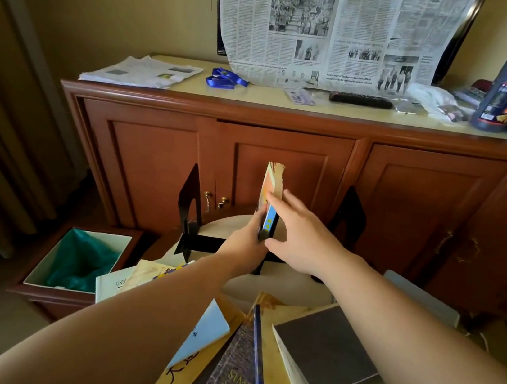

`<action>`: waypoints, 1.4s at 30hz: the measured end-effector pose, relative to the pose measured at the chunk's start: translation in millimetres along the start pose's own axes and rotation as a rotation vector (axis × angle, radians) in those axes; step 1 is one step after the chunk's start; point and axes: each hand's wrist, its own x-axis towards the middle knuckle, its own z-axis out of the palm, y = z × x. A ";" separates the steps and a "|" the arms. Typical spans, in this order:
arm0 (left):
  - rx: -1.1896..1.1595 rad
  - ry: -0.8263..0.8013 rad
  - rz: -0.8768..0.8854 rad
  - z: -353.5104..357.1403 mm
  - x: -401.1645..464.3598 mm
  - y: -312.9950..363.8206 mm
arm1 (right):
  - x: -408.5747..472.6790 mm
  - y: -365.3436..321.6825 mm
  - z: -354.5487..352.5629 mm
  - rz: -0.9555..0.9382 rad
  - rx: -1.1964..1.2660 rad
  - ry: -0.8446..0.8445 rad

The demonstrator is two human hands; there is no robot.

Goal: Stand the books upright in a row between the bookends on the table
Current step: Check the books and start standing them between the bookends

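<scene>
The fingers (274,199) of the right hand (298,234) lie flat and spread against the near face of a slim paperback with a blue spine and an orange-cream cover (269,194), thumb low by its bottom corner; the left hand (246,243) closes round the book's lower left edge, so both hands steady it together. The book stands nearly upright on the pale round table (281,285), about midway between the 2 black metal bookends, the left one (191,196) and the right one (349,216), touching neither. I judge this the 1st book going up: no other stands in the gap. At least 5 more lie flat in a loose heap nearer the camera, among them a purple hardback (235,378), a grey-covered book (328,348) and a light blue booklet (206,331). Most of the row is yet to build.
</scene>
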 end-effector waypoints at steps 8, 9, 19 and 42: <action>0.169 -0.008 0.002 2.1 1.4 -2.7 | -3.3 -8.0 -1.5 -0.032 -0.087 0.005; 0.172 -0.017 0.008 0.4 1.5 -3.9 | -3.3 -9.4 -1.5 -0.032 -0.088 -0.009; 0.096 -0.038 -0.010 -20.7 -7.5 -8.4 | -2.2 -17.3 2.4 -0.029 -0.107 -0.027; 0.203 -0.211 0.452 38.5 -176.1 31.2 | -203.0 -2.3 10.4 0.019 0.068 0.632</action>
